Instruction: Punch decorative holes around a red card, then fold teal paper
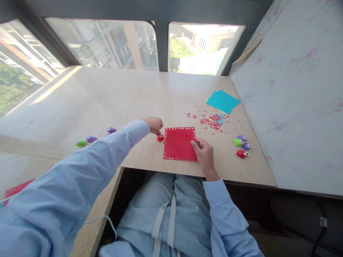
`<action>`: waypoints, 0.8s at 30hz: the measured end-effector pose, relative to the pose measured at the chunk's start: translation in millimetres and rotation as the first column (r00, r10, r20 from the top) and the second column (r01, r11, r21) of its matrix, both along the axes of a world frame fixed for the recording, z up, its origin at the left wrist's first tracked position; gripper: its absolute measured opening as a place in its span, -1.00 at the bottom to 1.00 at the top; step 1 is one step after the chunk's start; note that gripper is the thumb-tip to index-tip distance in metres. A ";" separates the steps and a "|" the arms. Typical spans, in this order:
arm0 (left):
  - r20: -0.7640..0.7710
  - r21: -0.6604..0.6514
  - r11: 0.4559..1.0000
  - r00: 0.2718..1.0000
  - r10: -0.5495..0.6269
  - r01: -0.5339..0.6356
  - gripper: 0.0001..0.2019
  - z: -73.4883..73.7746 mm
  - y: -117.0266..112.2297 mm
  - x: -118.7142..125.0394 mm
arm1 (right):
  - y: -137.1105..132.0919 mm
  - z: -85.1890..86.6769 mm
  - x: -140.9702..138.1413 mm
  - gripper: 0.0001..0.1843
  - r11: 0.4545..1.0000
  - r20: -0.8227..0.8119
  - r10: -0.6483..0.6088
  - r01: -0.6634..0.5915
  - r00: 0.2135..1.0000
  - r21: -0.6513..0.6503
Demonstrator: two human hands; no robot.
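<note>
A red square sheet of paper (pixel 179 143) with small holes punched along its edges lies flat on the wooden table (pixel 112 103). My left hand (pixel 154 125) is closed over a small red paper punch (pixel 160 137) at the sheet's left edge. Over on the sheet's right edge rests my right hand (pixel 204 152), fingers curled and pinching the paper there.
Several small punches (pixel 242 145), purple, green and red, sit to the right; three more (pixel 91 139) stand to the left. Red and blue punched bits (pixel 213 121) are scattered behind the sheet. Turquoise paper sheets (pixel 223 101) lie at the far right. Windows are behind.
</note>
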State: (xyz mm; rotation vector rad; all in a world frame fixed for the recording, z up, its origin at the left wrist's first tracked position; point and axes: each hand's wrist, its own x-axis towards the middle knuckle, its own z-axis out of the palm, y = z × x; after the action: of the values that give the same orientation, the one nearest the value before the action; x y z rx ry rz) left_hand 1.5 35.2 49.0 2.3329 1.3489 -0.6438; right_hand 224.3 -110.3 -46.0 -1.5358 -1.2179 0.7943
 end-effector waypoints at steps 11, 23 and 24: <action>0.027 0.018 0.999 0.999 0.040 -0.041 -0.75 -2.9 -1.7 -2.3 | -2.7 2.0 0.9 -0.67 0.998 -0.062 -0.049 0.051 0.997 0.022; -0.021 0.047 0.996 0.996 0.081 -0.080 -0.79 -6.9 -6.7 -1.9 | -27.7 2.7 14.1 -0.64 0.962 -0.082 -0.259 0.264 0.962 0.063; -0.034 0.043 0.995 0.996 0.087 -0.085 -0.78 -7.8 -6.5 -0.7 | -30.6 2.6 15.4 -0.64 0.961 -0.079 -0.265 0.270 0.961 0.061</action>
State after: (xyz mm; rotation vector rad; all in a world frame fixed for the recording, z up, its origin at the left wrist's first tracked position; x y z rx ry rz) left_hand 0.8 28.7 41.2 2.2912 1.4831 -0.6404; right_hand 239.6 -140.9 -43.5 -1.5605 -0.9514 0.6132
